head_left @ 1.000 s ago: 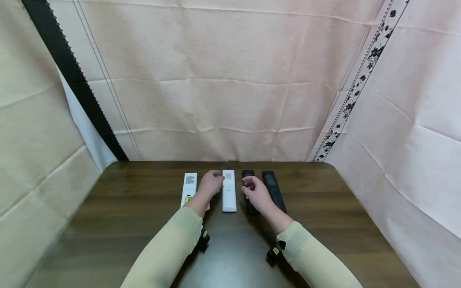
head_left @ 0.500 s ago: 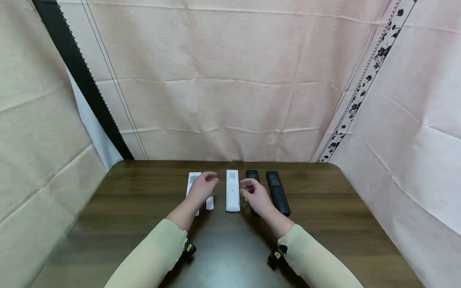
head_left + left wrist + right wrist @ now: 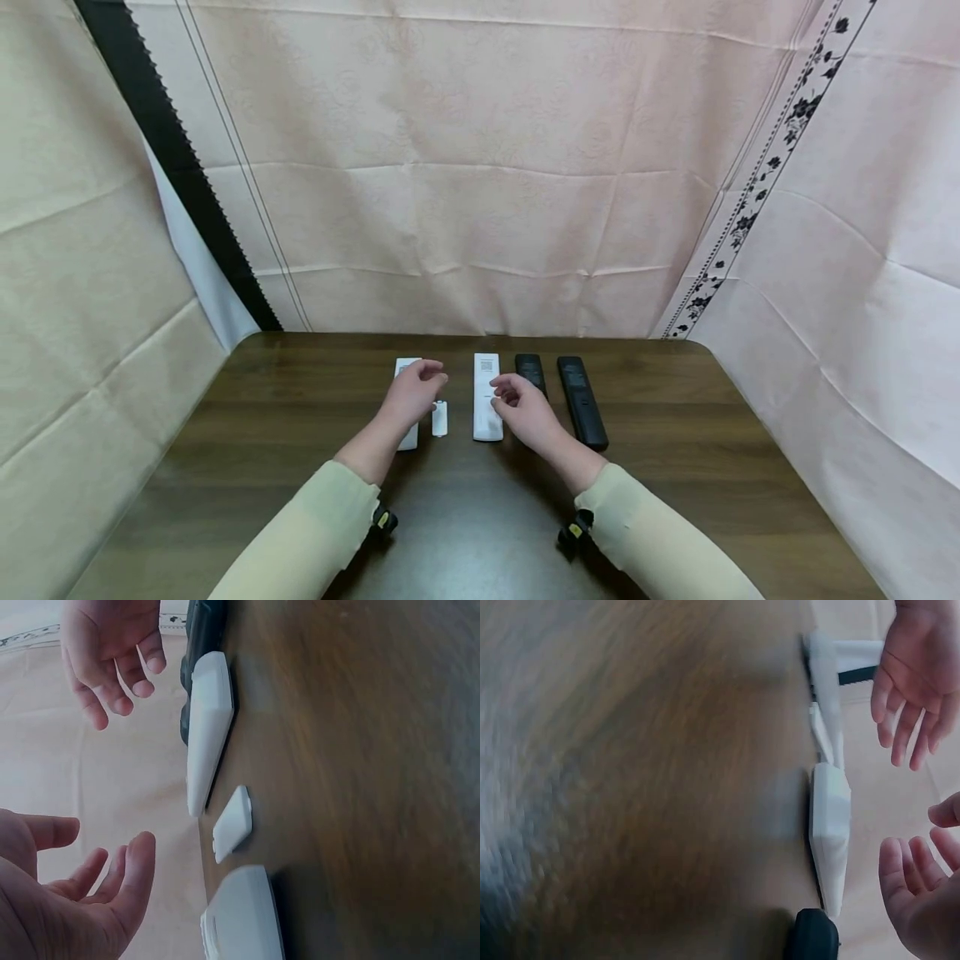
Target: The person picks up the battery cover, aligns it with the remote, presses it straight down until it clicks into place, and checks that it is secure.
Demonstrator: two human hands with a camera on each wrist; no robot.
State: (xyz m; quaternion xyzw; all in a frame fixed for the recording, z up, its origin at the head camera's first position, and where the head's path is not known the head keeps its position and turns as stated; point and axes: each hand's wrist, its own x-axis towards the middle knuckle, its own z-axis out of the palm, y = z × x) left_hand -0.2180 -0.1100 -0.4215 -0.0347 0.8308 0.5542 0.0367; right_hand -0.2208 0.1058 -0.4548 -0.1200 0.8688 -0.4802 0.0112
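My left hand hovers over the left white remote control and hides much of it. The fingers are loosely bent with nothing between them. A small white battery cover lies just right of that hand. Near the right edge of the middle white remote control, my right hand is held in the air, fingers relaxed and bare. In the left wrist view both hands are above the table, apart from the white remote and the cover.
Two black remote controls stand to the right; one is partly behind my right hand, the other lies in full view. All rest on a brown wooden table. Pale cloth hangs behind the table's far edge.
My left hand has moved left, away from the middle white remote and over the left one, uncovering the battery cover. My right hand has shifted slightly left, from the black remote toward the middle white one.
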